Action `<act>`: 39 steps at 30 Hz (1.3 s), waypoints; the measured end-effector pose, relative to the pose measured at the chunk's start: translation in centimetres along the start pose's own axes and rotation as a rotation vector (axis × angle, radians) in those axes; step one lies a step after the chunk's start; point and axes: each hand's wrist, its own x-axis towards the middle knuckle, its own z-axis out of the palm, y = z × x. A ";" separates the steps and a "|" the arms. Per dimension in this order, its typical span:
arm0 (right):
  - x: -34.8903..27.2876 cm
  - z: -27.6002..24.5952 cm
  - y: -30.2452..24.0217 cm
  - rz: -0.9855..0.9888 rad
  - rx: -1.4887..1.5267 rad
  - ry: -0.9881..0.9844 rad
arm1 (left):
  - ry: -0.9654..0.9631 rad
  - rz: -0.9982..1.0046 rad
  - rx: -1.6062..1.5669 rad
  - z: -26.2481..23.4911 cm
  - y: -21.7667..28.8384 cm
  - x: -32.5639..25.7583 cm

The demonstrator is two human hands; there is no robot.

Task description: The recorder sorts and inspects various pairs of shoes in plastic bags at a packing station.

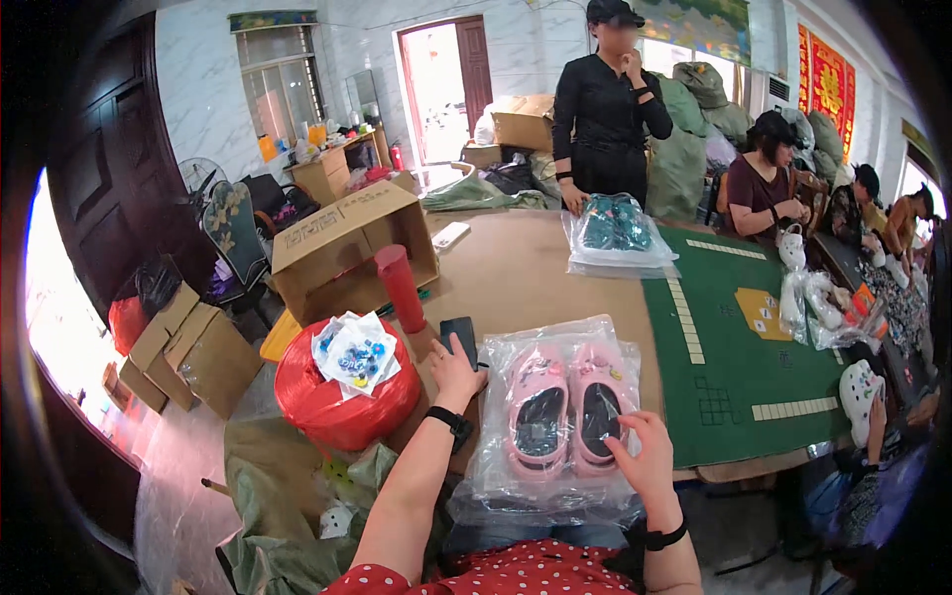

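Note:
A pair of pink clogs [540, 416] with small charms lies side by side in a clear plastic bag [483, 466], flat on the table in front of me. My right hand [647, 458] rests at the right clog's edge, thumb and fingers apart, touching the bag. Left of the bag, a black phone [458, 332] lies on the table. My left hand [456, 377] reaches over its near end, fingers and thumb at either side of it. By my left wrist is a dark flat object [462, 436], partly hidden.
A red twine roll [347, 402] bears white paper [355, 354] with blue charms. Behind stand a red cylinder [399, 288] and an open carton [347, 243]. Across the table, a person [610, 109] touches bagged teal clogs [617, 226]. Right lies a green mat [734, 377]; other people sit beyond.

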 end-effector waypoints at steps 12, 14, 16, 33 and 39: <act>0.2 0.8 0.2 0.029 0.113 0.034 | 0.082 -0.047 -0.158 1.1 -2.9 2.3; 0.1 1.0 0.6 0.002 0.089 0.043 | 0.028 0.024 -0.165 0.8 -2.2 2.0; -0.2 1.0 0.9 0.016 0.087 0.049 | -0.023 0.044 -0.109 -0.2 -0.4 1.4; -0.4 1.3 0.8 0.007 0.059 0.048 | 0.090 -0.084 0.040 2.6 -4.4 3.6; -0.7 1.2 0.8 0.030 0.092 0.039 | 0.104 -0.088 0.017 1.3 -3.4 2.7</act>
